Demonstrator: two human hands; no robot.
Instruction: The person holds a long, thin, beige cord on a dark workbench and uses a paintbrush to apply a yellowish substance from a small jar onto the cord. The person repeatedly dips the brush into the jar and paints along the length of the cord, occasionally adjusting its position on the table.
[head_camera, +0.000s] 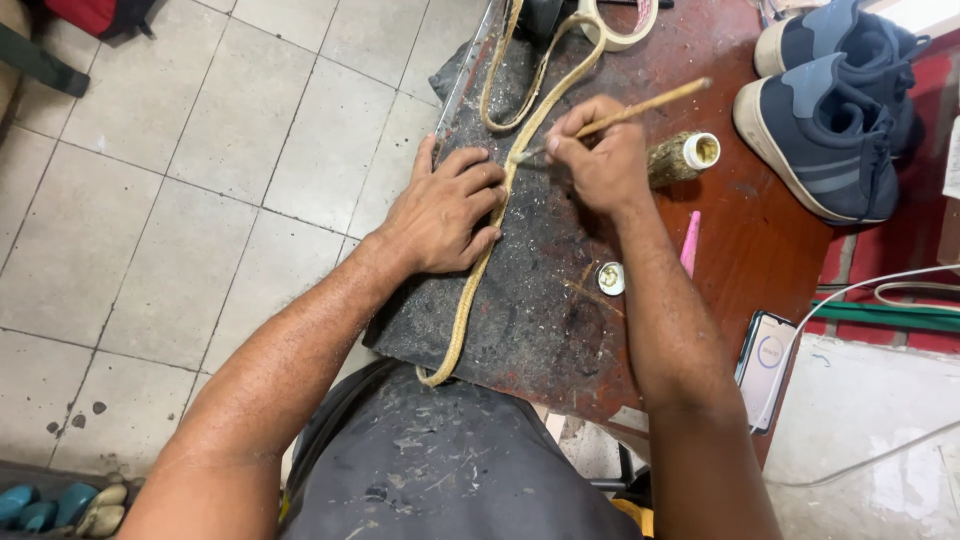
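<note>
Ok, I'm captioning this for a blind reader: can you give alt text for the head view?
Seen from above, a person's left hand presses a long tan strap flat on a dark stone slab, while the right hand strokes it with a thin wooden-handled brush. A small open glue bottle lies beside it, with blue sneakers and a phone nearby.

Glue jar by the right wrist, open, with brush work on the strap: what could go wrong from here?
1. The open glue jar lies on its side close to the right hand; a wrist bump could roll or spill it.
2. The left hand presses right beside the strap, so its fingers may pick up glue from the brush.
3. The phone overhangs the table edge.
</note>
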